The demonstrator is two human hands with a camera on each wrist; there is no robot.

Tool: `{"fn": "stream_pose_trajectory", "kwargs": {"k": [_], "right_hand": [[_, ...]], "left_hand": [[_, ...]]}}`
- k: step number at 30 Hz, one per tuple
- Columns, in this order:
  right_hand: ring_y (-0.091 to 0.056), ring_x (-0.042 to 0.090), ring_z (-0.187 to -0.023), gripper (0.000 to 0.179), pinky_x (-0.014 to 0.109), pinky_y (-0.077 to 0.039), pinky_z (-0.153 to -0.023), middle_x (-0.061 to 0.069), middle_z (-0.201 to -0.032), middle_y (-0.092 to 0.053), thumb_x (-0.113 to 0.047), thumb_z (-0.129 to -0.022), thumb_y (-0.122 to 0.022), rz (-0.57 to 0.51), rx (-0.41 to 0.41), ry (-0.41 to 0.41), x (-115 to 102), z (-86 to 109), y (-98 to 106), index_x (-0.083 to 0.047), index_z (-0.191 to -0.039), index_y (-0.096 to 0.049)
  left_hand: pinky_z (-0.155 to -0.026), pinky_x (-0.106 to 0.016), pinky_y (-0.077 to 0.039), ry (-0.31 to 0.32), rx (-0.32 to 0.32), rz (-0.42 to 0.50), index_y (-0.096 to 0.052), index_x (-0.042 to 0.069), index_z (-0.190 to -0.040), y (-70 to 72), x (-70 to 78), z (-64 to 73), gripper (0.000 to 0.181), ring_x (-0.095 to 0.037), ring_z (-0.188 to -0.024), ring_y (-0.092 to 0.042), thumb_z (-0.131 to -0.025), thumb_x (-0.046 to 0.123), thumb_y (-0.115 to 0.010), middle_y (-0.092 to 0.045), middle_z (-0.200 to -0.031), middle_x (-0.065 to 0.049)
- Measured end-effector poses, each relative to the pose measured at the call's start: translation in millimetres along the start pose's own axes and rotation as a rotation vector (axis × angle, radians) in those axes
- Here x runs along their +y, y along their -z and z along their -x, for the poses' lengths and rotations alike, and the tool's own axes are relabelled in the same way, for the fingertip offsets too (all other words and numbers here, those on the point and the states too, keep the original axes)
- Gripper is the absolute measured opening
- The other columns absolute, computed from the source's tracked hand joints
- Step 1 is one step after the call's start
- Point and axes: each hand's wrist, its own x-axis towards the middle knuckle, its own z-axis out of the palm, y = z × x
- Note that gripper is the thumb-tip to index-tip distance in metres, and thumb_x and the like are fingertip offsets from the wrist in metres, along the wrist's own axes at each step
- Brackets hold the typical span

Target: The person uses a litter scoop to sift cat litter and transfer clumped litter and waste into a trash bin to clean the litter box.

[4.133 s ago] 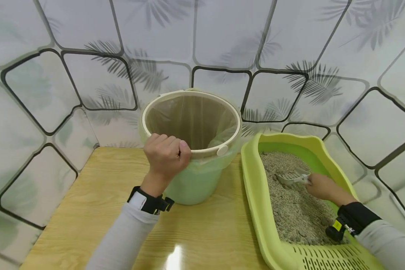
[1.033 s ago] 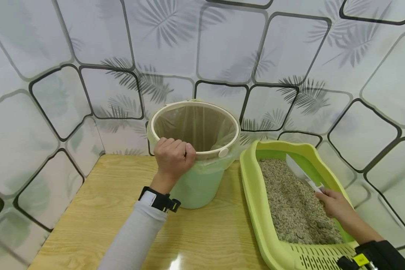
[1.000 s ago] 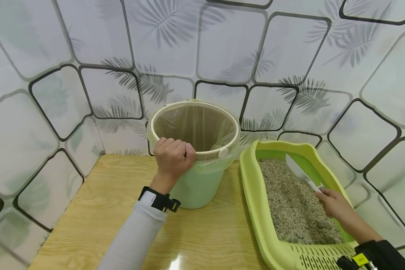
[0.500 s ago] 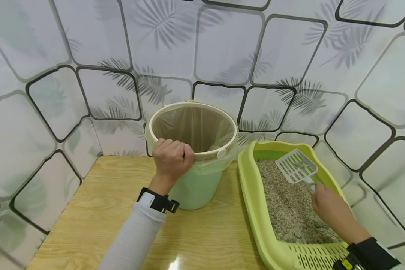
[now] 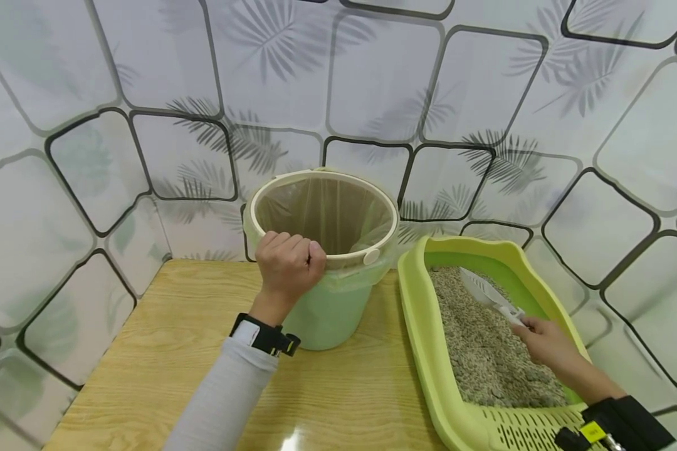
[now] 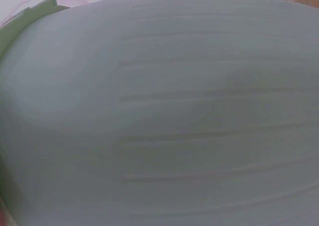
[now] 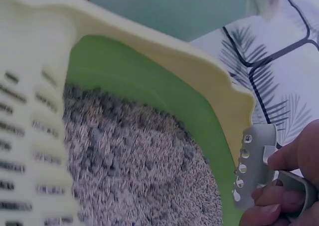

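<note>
My left hand (image 5: 289, 263) grips the near rim of a pale green trash bin (image 5: 327, 313) lined with a clear plastic bag (image 5: 352, 275). The bin's ribbed side (image 6: 159, 111) fills most of the left wrist view. On the right, my right hand (image 5: 550, 347) holds a slotted grey litter scoop (image 5: 484, 293) by its handle. Its blade is tilted nearly edge-on over the grey-brown cat litter (image 5: 479, 357) in a yellow-green litter box (image 5: 414, 313). In the right wrist view, the slotted scoop (image 7: 254, 161) is close to the box's far wall; nothing shows on its blade.
The wooden table (image 5: 203, 338) carries both the bin and the litter box, which stand side by side. A patterned cloth wall (image 5: 383, 81) rises close behind them. The box has a perforated yellow ledge (image 5: 541, 429) at its near end.
The scoop has come up out of the litter since the first frame. Half a second ago its slotted face was turned to view; now it is tilted edge-on. My left hand keeps its grip.
</note>
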Motion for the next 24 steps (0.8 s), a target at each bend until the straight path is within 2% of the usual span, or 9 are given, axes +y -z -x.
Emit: {"fn": "stream_pose_trajectory", "kwargs": {"k": [5,10,13,14,16,19,21,24], "right_hand": [[-0.033,0.007,-0.051,0.065,0.029,-0.038,-0.052,-0.002,-0.068,-0.038,-0.03,-0.109,-0.035,0.055,0.028,0.004,-2,2.3,0,0.017,-0.152,-0.023],[-0.037,0.008,-0.053,0.062,0.028,-0.038,-0.05,0.004,-0.076,-0.048,-0.029,-0.108,-0.036,0.17,0.108,0.087,-9,5.4,4,0.019,-0.148,-0.03],[-0.037,0.007,-0.049,0.059,0.028,-0.039,-0.046,0.005,-0.073,-0.049,-0.027,-0.108,-0.038,0.231,0.161,0.146,-23,9.3,12,0.017,-0.146,-0.035],[-0.038,0.008,-0.049,0.057,0.028,-0.039,-0.045,0.007,-0.073,-0.05,-0.027,-0.108,-0.038,0.242,0.177,0.162,-31,10.4,16,0.016,-0.144,-0.037],[-0.042,0.009,-0.053,0.058,0.029,-0.04,-0.048,0.022,-0.083,-0.058,-0.027,-0.107,-0.039,0.286,0.22,0.204,-47,12.9,26,0.018,-0.143,-0.038],[-0.043,0.01,-0.053,0.058,0.03,-0.039,-0.048,0.028,-0.09,-0.061,-0.028,-0.107,-0.04,0.337,0.26,0.261,-79,14.1,42,0.018,-0.143,-0.038],[-0.043,0.01,-0.055,0.059,0.029,-0.038,-0.051,0.026,-0.088,-0.061,-0.028,-0.107,-0.041,0.37,0.274,0.308,-105,15.0,52,0.019,-0.143,-0.037],[-0.039,0.009,-0.049,0.058,0.028,-0.037,-0.048,0.008,-0.072,-0.051,-0.028,-0.107,-0.041,0.388,0.264,0.363,-147,15.8,58,0.016,-0.145,-0.038]], "left_hand": [[-0.048,-0.035,-0.03,0.004,0.001,-0.002,-0.032,0.01,-0.045,0.1,-0.5,-0.1,0.039,-0.02,-0.04,-0.026,-0.079,0.012,-0.05,-0.028,-0.041,-0.002],[-0.048,-0.035,-0.03,0.003,0.005,0.002,-0.033,0.01,-0.044,-0.3,-0.8,-0.1,0.039,-0.019,-0.04,-0.027,-0.079,0.012,-0.051,-0.028,-0.041,-0.002],[-0.048,-0.035,-0.031,0.005,0.007,0.003,-0.033,0.01,-0.045,-0.2,-1.0,-0.5,0.038,-0.02,-0.04,-0.027,-0.077,0.012,-0.053,-0.029,-0.041,-0.002],[-0.048,-0.035,-0.031,0.006,0.009,0.003,-0.033,0.01,-0.045,-0.2,-1.2,-0.6,0.038,-0.02,-0.04,-0.027,-0.077,0.012,-0.053,-0.029,-0.041,-0.002],[-0.048,-0.035,-0.031,0.007,0.014,0.003,-0.033,0.01,-0.044,-0.3,-1.4,-0.5,0.037,-0.02,-0.04,-0.027,-0.076,0.011,-0.053,-0.029,-0.041,-0.002],[-0.048,-0.034,-0.03,0.005,0.016,0.001,-0.033,0.01,-0.044,-0.4,-1.8,0.0,0.038,-0.02,-0.039,-0.027,-0.078,0.012,-0.052,-0.028,-0.04,-0.002],[-0.048,-0.034,-0.03,0.003,0.016,-0.002,-0.033,0.01,-0.044,-0.6,-1.8,0.4,0.039,-0.019,-0.039,-0.027,-0.078,0.012,-0.051,-0.028,-0.04,-0.002],[-0.048,-0.034,-0.03,0.004,0.013,-0.005,-0.034,0.011,-0.044,-0.9,-1.4,1.1,0.039,-0.019,-0.039,-0.027,-0.079,0.013,-0.051,-0.029,-0.04,-0.002]]}}
